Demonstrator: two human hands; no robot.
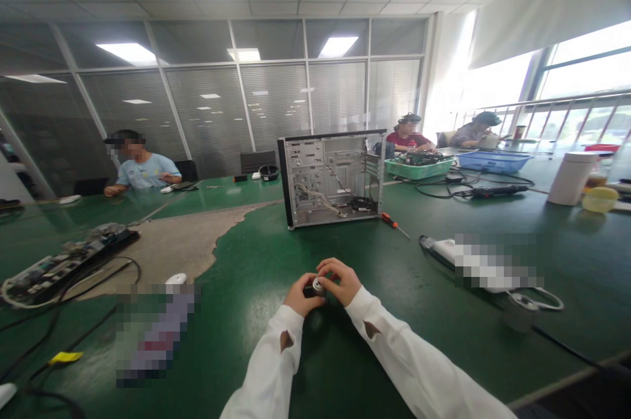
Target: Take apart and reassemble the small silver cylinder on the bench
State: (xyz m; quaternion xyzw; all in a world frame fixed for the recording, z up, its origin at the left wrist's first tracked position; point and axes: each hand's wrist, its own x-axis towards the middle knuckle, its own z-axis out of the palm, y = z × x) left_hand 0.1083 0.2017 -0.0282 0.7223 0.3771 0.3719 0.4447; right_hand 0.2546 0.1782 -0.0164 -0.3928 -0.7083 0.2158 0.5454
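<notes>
Both my hands meet over the green table (pixel 256 274), around a small dark cylinder with a whitish round end (pixel 316 284). My left hand (pixel 298 296) is closed round its dark side. At the whitish end, the thumb and fingers of my right hand (pixel 343 281) pinch it from the right. Much of the small piece is hidden by my fingers, so its exact kind does not show. Beyond my hands stands an open computer case (pixel 331 175) with loose cables inside. An orange-handled screwdriver (pixel 389 220) lies at the case's lower right corner.
Cables and a power strip (pixel 79 260) lie at left, near a blurred bottle-shaped item (pixel 162 333). At right are a white device (pixel 483 264), a white cup (pixel 572 177), a green basket (pixel 419 170) and a blue basket (pixel 493 161). Several people sit farther back.
</notes>
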